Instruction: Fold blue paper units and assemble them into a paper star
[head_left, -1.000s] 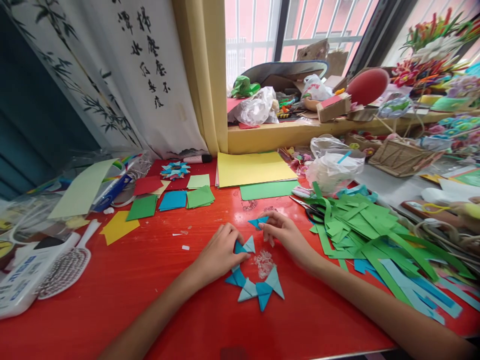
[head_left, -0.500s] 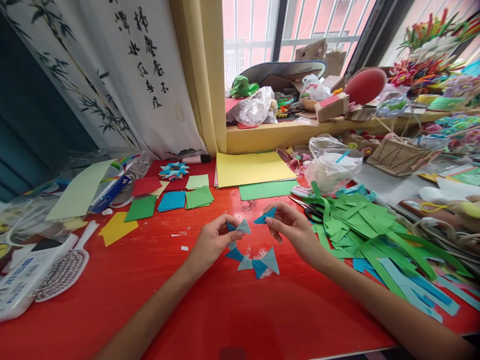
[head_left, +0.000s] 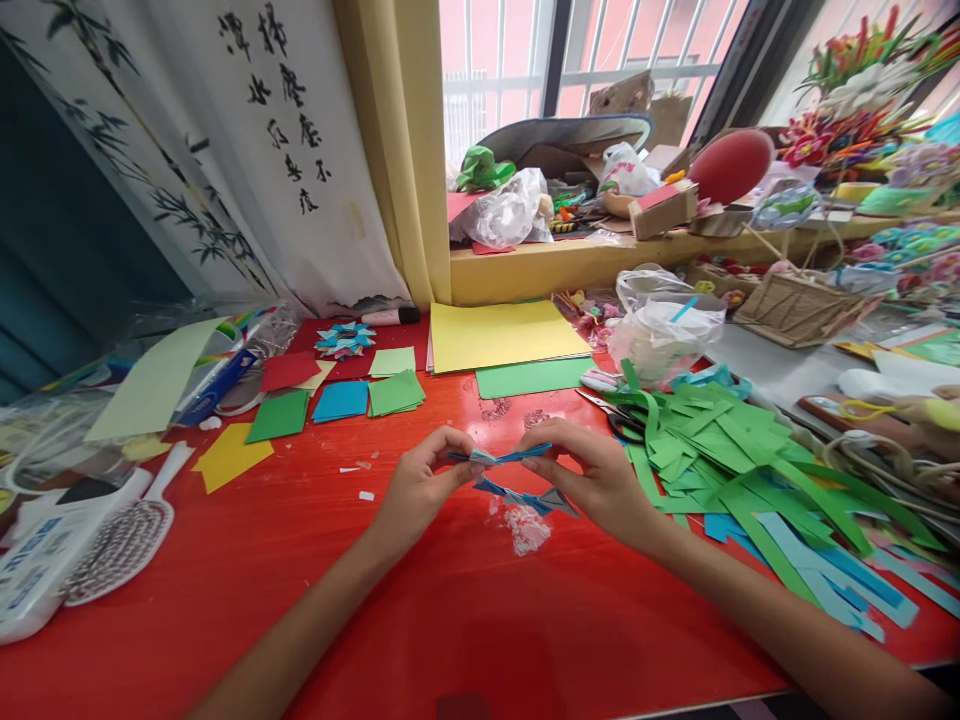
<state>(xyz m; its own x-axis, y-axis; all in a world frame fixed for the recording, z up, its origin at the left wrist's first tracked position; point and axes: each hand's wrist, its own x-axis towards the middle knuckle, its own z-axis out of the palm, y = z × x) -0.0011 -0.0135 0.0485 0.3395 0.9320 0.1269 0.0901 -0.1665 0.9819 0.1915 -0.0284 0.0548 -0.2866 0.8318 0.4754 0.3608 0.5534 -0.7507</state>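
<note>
Between finger and thumb, my left hand (head_left: 421, 487) pinches one end of a chain of folded blue paper pieces (head_left: 517, 497). The rest of this chain, in light and darker blue, hangs in a curve just below my fingers. Opposite it, my right hand (head_left: 592, 478) is closed on a single folded blue paper piece (head_left: 531, 453). Its tip meets the end of the chain; whether it is tucked in cannot be seen. A finished-looking blue paper ring (head_left: 345, 340) lies at the back left.
Stacks of paper squares, one blue (head_left: 341, 401), lie at left behind a yellow sheet (head_left: 232, 456). Larger yellow sheets (head_left: 510, 337) lie at the back. Scissors (head_left: 622, 418) and green paper strips (head_left: 720, 440) are at right. A white hairbrush (head_left: 124, 545) rests at far left.
My right hand has moved left, bringing its blue paper piece against the end of the chain. The hanging chain has tilted and now shows edge-on.
</note>
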